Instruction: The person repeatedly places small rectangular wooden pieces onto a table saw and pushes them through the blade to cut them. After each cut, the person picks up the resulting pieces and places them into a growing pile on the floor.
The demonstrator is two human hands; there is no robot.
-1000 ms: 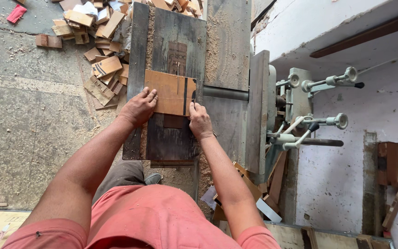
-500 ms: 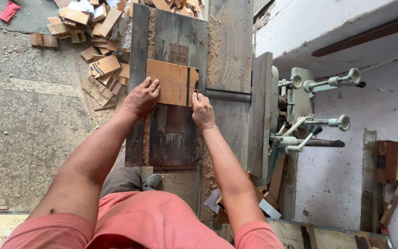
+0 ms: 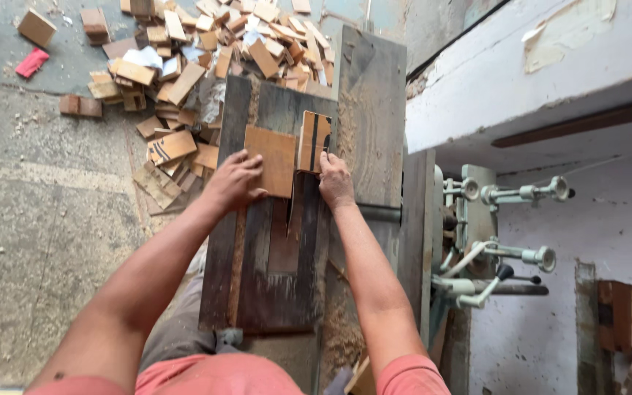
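The left hand point(image 3: 234, 181) lies flat, fingers spread, on a brown wooden board point(image 3: 273, 159) on the dark worktop point(image 3: 279, 285). The right hand point(image 3: 334, 181) presses with curled fingers on the near end of a narrower wooden piece point(image 3: 313, 140), just right of the board. Wood offcuts point(image 3: 184, 66) lie heaped on the floor point(image 3: 45, 241), far left.
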